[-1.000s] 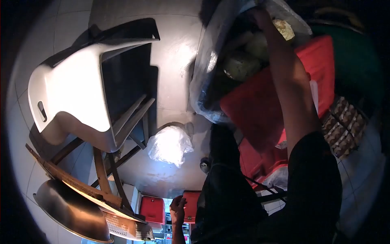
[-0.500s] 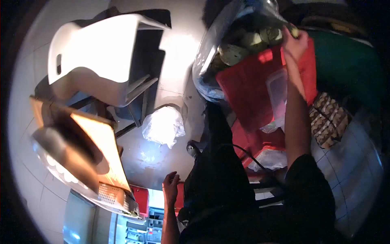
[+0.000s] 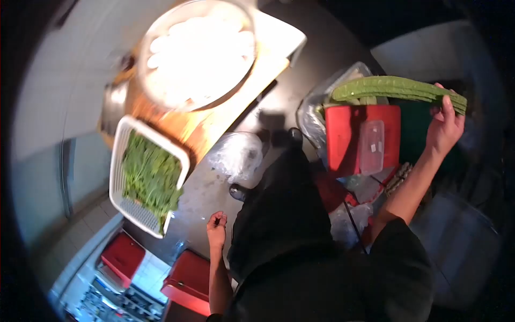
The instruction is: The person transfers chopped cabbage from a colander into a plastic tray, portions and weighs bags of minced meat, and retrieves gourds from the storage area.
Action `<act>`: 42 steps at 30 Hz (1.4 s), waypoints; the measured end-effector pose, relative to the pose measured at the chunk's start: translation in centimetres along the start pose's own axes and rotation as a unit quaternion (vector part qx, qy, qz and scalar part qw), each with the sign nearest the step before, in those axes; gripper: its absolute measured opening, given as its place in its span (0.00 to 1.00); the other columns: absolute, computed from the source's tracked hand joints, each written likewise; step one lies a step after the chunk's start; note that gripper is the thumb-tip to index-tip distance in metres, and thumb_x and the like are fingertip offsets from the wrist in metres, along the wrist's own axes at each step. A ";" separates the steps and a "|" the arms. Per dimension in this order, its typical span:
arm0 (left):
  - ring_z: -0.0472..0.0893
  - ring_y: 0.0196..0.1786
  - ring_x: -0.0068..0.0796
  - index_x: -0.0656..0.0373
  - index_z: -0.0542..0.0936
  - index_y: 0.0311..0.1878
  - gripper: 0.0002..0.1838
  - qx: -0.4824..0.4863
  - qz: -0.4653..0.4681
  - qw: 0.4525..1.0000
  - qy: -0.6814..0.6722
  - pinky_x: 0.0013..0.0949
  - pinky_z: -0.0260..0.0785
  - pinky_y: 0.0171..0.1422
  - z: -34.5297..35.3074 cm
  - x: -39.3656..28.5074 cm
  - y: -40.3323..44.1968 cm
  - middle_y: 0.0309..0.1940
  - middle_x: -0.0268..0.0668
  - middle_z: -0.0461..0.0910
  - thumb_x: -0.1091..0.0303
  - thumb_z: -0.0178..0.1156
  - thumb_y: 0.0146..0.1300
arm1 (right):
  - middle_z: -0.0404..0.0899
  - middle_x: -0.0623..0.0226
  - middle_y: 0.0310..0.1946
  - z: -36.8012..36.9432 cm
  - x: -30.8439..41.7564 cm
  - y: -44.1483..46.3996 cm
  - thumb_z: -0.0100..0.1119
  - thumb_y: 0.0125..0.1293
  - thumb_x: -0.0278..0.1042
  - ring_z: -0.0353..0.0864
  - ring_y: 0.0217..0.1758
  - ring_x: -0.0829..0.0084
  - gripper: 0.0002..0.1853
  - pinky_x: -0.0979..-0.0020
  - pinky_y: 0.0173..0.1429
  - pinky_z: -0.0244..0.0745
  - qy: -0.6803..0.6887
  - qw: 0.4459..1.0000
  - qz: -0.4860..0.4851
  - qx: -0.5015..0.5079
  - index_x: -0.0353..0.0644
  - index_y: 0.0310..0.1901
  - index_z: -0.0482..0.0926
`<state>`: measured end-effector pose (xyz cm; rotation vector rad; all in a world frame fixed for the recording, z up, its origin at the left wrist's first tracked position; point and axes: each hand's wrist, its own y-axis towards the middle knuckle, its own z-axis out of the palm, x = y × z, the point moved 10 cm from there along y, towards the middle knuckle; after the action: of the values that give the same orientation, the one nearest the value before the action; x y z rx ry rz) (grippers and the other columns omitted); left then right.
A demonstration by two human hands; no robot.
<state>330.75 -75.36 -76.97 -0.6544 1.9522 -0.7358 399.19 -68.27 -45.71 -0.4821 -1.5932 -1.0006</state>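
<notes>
A long ridged green gourd [image 3: 394, 87] is held out level at the upper right, with my right hand [image 3: 448, 121] closed round its right end. Its other end lies over the clear plastic bag [image 3: 312, 115]. Below the gourd is a red lid [image 3: 343, 140] with a clear plastic container [image 3: 372, 146] on it. My left hand [image 3: 216, 228] hangs at the lower middle, its fingers curled; whether anything is in them is too small to make out. It touches nothing that I can see around it.
On the left, a wooden table [image 3: 206, 126] bears a large round bowl [image 3: 144, 70] of white round items, overexposed. A white basket [image 3: 115, 177] of leafy greens sits by its edge. A white plastic bag [image 3: 236, 155] lies on the floor. Red boxes [image 3: 190, 273] stand below.
The view has swung toward the table, bringing the bowl and greens into sight. My right hand has come out from the bag area with the gourd in it. The white chair is mostly out of view.
</notes>
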 end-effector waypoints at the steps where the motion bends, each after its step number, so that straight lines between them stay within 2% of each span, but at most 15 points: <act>1: 0.75 0.36 0.22 0.65 0.78 0.46 0.13 -0.024 -0.014 1.000 -0.014 0.26 0.68 0.44 -2.6 2.4 -0.1 0.32 0.34 0.78 0.70 0.60 0.60 | 0.79 0.46 0.44 2.8 3.7 -1.8 0.55 0.63 0.24 0.79 0.38 0.73 0.11 0.79 0.33 0.70 0.016 0.999 -0.023 0.038 0.32 0.47 0.72; 3: 0.75 0.36 0.23 0.66 0.78 0.46 0.14 -0.045 -0.007 0.999 -0.009 0.27 0.68 0.44 -7.9 6.8 -1.4 0.32 0.36 0.79 0.69 0.60 0.59 | 0.77 0.43 0.47 9.6 11.5 -7.5 0.54 0.61 0.20 0.80 0.45 0.63 0.15 0.70 0.49 0.75 0.081 0.988 -0.077 0.107 0.30 0.50 0.70; 6: 0.76 0.37 0.26 0.67 0.77 0.47 0.15 -0.093 0.001 0.995 -0.025 0.29 0.69 0.45 -15.7 12.1 -3.2 0.33 0.40 0.80 0.67 0.60 0.59 | 0.79 0.51 0.42 22.6 21.4 -18.1 0.60 0.52 0.19 0.80 0.44 0.67 0.19 0.71 0.49 0.75 0.094 0.943 -0.138 0.287 0.31 0.48 0.72; 10: 0.75 0.37 0.23 0.66 0.78 0.47 0.14 -0.236 0.043 0.949 -0.203 0.27 0.68 0.45 -26.8 18.9 -8.4 0.33 0.35 0.79 0.71 0.61 0.59 | 0.79 0.52 0.37 37.1 31.4 -35.2 0.62 0.41 0.17 0.80 0.42 0.66 0.24 0.69 0.48 0.74 0.111 0.792 -0.226 0.557 0.31 0.46 0.75; 12: 0.75 0.42 0.22 0.65 0.77 0.48 0.14 -0.336 0.115 0.897 -0.263 0.27 0.68 0.51 -33.8 14.9 -15.2 0.39 0.35 0.78 0.71 0.63 0.59 | 0.81 0.54 0.34 43.4 36.5 -47.0 0.64 0.39 0.17 0.81 0.38 0.66 0.23 0.70 0.47 0.75 0.169 0.707 -0.265 0.634 0.31 0.43 0.76; 17: 0.75 0.52 0.30 0.61 0.74 0.56 0.26 -0.304 0.258 0.852 -0.338 0.33 0.69 0.56 -42.0 5.7 -22.7 0.50 0.41 0.76 0.74 0.67 0.52 | 0.82 0.60 0.34 49.2 40.9 -62.0 0.72 0.38 0.21 0.82 0.38 0.66 0.22 0.69 0.45 0.76 0.230 0.661 -0.298 0.650 0.37 0.40 0.78; 19: 0.75 0.54 0.31 0.58 0.74 0.56 0.29 -0.348 0.345 0.831 -0.263 0.34 0.68 0.56 -45.4 2.6 -25.1 0.51 0.39 0.75 0.72 0.70 0.48 | 0.81 0.61 0.35 51.1 41.9 -66.6 0.73 0.37 0.21 0.82 0.38 0.67 0.22 0.70 0.43 0.76 0.265 0.647 -0.295 0.651 0.38 0.39 0.78; 23: 0.75 0.54 0.33 0.59 0.73 0.55 0.29 -0.395 0.387 0.805 -0.214 0.34 0.67 0.58 -50.4 1.9 -24.6 0.51 0.39 0.75 0.70 0.71 0.46 | 0.78 0.68 0.30 56.3 42.0 -74.0 0.75 0.39 0.23 0.75 0.29 0.80 0.20 0.79 0.36 0.73 0.279 0.648 -0.262 0.658 0.37 0.37 0.77; 26: 0.76 0.53 0.36 0.64 0.72 0.54 0.27 -0.392 0.377 0.802 -0.249 0.34 0.67 0.59 -55.4 5.0 -21.5 0.49 0.44 0.76 0.72 0.67 0.48 | 0.77 0.68 0.28 62.1 41.3 -80.8 0.74 0.43 0.24 0.75 0.30 0.81 0.16 0.79 0.35 0.73 0.257 0.638 -0.191 0.700 0.38 0.33 0.76; 29: 0.77 0.51 0.38 0.67 0.72 0.53 0.26 -0.448 0.377 0.791 -0.176 0.34 0.68 0.58 -60.6 9.6 -20.0 0.48 0.46 0.76 0.70 0.67 0.50 | 0.77 0.69 0.27 66.7 41.9 -87.6 0.73 0.44 0.22 0.75 0.29 0.82 0.17 0.78 0.34 0.73 0.242 0.606 -0.209 0.729 0.38 0.34 0.74; 32: 0.77 0.51 0.38 0.65 0.71 0.55 0.26 -0.493 0.318 0.780 -0.218 0.33 0.68 0.56 -65.8 15.2 -20.3 0.48 0.44 0.76 0.67 0.67 0.54 | 0.77 0.69 0.25 71.1 43.2 -96.8 0.74 0.43 0.27 0.73 0.25 0.82 0.19 0.79 0.29 0.69 0.297 0.506 -0.107 0.803 0.40 0.36 0.75; 35: 0.77 0.51 0.34 0.64 0.71 0.56 0.26 -0.544 0.245 0.756 -0.271 0.32 0.67 0.56 -69.4 21.6 -22.0 0.48 0.42 0.76 0.68 0.67 0.55 | 0.75 0.71 0.23 73.4 47.4 -105.0 0.75 0.45 0.28 0.71 0.25 0.83 0.19 0.79 0.29 0.69 0.225 0.428 -0.158 0.861 0.39 0.36 0.75; 36: 0.76 0.51 0.32 0.63 0.71 0.56 0.26 -0.557 0.213 0.736 -0.321 0.32 0.66 0.57 -71.0 24.0 -22.4 0.48 0.41 0.76 0.69 0.66 0.55 | 0.74 0.72 0.22 74.3 49.1 -107.9 0.75 0.44 0.29 0.71 0.25 0.83 0.19 0.79 0.29 0.69 0.293 0.410 -0.100 0.858 0.38 0.35 0.74; 39: 0.75 0.51 0.28 0.63 0.70 0.57 0.25 -0.585 0.175 0.687 -0.394 0.31 0.66 0.57 -75.3 30.8 -24.2 0.48 0.39 0.76 0.69 0.65 0.57 | 0.76 0.71 0.24 75.8 53.6 -116.2 0.76 0.44 0.35 0.70 0.25 0.84 0.20 0.79 0.30 0.69 0.293 0.382 -0.147 0.864 0.38 0.35 0.75; 42: 0.74 0.50 0.24 0.62 0.70 0.58 0.23 -0.641 0.169 0.652 -0.369 0.29 0.66 0.55 -81.1 38.4 -25.5 0.47 0.36 0.75 0.70 0.62 0.60 | 0.77 0.74 0.23 77.5 55.6 -126.3 0.73 0.48 0.34 0.67 0.23 0.88 0.20 0.81 0.28 0.67 0.244 0.284 -0.062 0.925 0.38 0.42 0.77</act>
<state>245.79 -100.81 -48.19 -1.0876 1.4284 1.1968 242.26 -87.03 -37.17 1.4822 -1.1201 1.0234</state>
